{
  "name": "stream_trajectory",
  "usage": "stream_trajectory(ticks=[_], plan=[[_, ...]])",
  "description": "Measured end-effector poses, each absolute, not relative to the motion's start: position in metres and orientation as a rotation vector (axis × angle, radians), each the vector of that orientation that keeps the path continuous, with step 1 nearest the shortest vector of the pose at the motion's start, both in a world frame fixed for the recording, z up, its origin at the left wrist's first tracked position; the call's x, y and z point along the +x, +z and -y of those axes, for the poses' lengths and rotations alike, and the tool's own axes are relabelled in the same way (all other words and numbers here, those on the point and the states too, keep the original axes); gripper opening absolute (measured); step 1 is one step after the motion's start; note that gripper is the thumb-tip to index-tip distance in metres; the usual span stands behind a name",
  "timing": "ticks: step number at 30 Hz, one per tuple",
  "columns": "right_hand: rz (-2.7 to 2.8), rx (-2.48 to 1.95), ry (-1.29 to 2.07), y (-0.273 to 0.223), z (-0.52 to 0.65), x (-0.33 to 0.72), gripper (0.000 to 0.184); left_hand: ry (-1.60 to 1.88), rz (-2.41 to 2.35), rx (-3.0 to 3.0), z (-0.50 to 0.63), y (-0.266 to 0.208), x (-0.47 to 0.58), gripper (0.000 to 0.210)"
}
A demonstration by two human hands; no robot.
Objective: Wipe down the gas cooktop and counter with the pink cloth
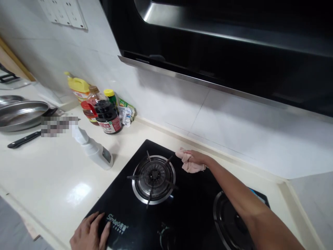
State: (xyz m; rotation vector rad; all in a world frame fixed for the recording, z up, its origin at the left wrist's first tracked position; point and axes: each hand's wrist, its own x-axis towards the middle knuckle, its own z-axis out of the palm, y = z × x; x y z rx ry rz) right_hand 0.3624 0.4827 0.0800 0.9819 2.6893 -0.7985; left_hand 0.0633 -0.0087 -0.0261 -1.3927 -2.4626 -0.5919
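Note:
A pale pink cloth [191, 166] is bunched under my right hand [197, 157], which grips it at the back edge of the black glass gas stove [192, 205]. My right forearm reaches across the right burner [221, 218] and partly hides it. Over the stove's front left corner rests my left hand [91, 232], fingers spread and holding nothing. Between the two hands lies the left burner [154, 175], with its metal ring and pan supports uncovered.
Left of the stove stands a white spray bottle [95, 151]. A knife with a black handle [24, 139] lies beside a steel pan [23, 116]. Against the wall are a dark sauce bottle [106, 113] and a yellow jug [78, 86]. A black range hood [221, 59] overhangs the stove.

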Motion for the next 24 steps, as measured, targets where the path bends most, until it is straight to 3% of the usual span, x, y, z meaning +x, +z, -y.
stream_trajectory(ticks=[6, 14, 24], plan=[[-2.709, 0.943, -0.499, 0.069, -0.427, 0.418, 0.06, -0.577, 2.569, -1.365, 0.005, -0.015, 0.066, 0.058], [-2.671, 0.891, -0.553, 0.06, -0.348, 0.463, 0.072, -0.553, 2.65, -1.334, 0.003, -0.013, 0.067, 0.065], [-2.66, 1.402, -0.315, 0.105, -0.404, 0.456, 0.076, -0.56, 2.682, -1.311, 0.002, -0.013, 0.063, 0.065]])
